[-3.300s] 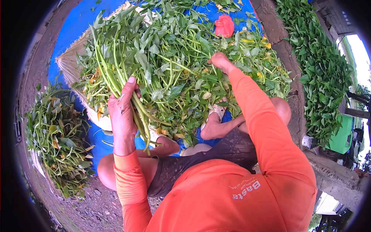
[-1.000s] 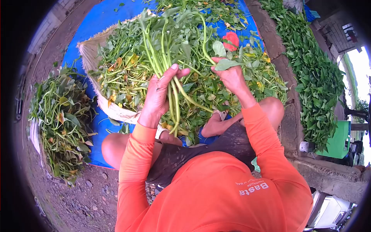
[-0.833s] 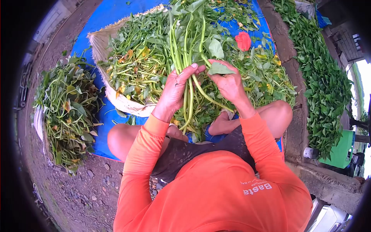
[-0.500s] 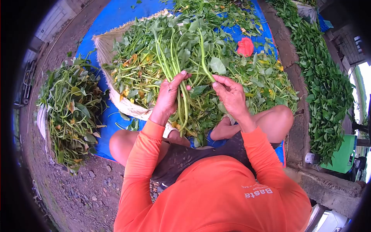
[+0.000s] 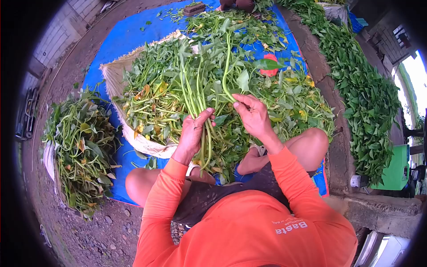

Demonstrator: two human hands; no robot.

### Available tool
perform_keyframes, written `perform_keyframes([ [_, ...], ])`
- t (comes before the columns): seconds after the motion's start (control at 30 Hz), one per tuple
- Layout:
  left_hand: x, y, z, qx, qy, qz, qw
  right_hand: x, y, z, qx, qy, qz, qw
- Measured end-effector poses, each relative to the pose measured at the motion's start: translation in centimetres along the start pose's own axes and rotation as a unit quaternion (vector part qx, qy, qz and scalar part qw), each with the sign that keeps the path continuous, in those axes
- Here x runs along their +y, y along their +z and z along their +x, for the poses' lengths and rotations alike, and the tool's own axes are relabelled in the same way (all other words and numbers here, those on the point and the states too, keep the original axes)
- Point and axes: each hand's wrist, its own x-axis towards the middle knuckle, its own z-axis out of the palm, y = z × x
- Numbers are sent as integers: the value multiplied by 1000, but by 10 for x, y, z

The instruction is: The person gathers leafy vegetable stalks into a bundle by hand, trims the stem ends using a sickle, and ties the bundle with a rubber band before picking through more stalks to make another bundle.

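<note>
My left hand (image 5: 194, 132) is closed around a bunch of long leafy green stems (image 5: 192, 91) that look like water spinach. The leaves fan out away from me and the cut ends hang below my fist. To its right, my right hand (image 5: 254, 115) pinches the lower end of a single leafy green stem (image 5: 226, 73) between thumb and fingers. That stem stands apart from the bunch, its leaves pointing away from me. Beneath both hands spreads a loose heap of the same greens (image 5: 149, 104), with some yellowed leaves, partly on a pale woven sack (image 5: 116, 73).
A blue tarp (image 5: 118, 44) lies under the heap. Another pile of greens (image 5: 84, 155) stands at left. Bundled greens (image 5: 369, 102) line the right side near a green container (image 5: 395, 171). A red object (image 5: 268, 67) lies among the leaves. Part of another person (image 5: 242, 4) shows at the top.
The view has tilted upward, bringing a brick-like block and another person into sight at the top. Both hands keep their holds; the single stem has come slightly nearer the bunch.
</note>
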Motion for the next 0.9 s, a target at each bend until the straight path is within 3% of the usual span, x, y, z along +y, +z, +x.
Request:
perform_keyframes([
  [0.1, -3, -5, 1, -13, 9, -53, 998, -15, 27, -40, -118, 200, 232, 944],
  [0.2, -9, -16, 5, -33, 18, -69, 997, -10, 28, -46, -127, 233, 250, 931],
  [0.37, -5, -12, 2, -11, 19, -116, 993, -15, 46, -46, -152, 183, 255, 937],
  [0.43, -1, -18, 11, 12, 7, -31, 999, -6, 54, -45, -174, 149, 230, 946],
  [0.5, 2, -26, 18, -14, 39, -35, 999, -27, 50, -45, -169, 189, 265, 930],
  [0.53, 9, -23, 19, 24, 80, -41, 996, -40, 46, -53, -140, 209, 269, 930],
  [0.67, 29, -47, 27, 28, 128, -67, 989, 10, 26, -81, -244, 241, 253, 904],
  [0.77, 31, -54, 29, 5, 126, -110, 986, 14, 14, -87, -277, 302, 308, 859],
  [0.87, 33, -51, 27, -14, 136, -109, 985, 21, 9, -84, -230, 405, 386, 796],
  [0.9, 34, -49, 26, -15, 139, -106, 984, 19, 10, -80, -259, 391, 345, 813],
])
